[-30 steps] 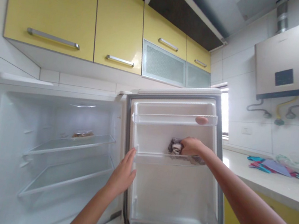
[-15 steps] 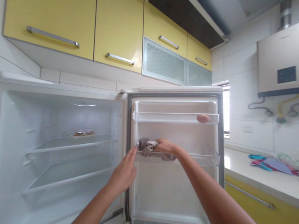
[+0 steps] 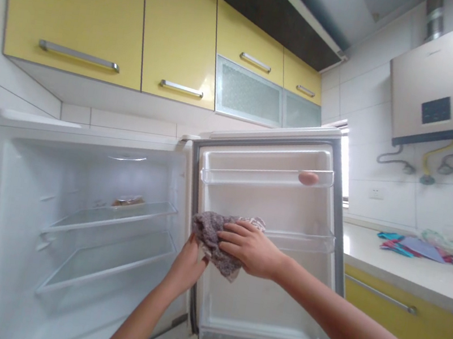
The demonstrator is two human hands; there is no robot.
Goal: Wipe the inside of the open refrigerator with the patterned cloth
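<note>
The crumpled, mottled grey-brown fabric cloth lay beneath the right hand, fingers extended; the cloth's lower left edge met the left hand; neither grip was confirmable

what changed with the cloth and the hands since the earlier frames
The right hand moved the cloth left along the middle door shelf, then out in front of it, more spread. The left hand, earlier at the edge of the door, now touches the cloth. The egg and door stayed put.
</note>
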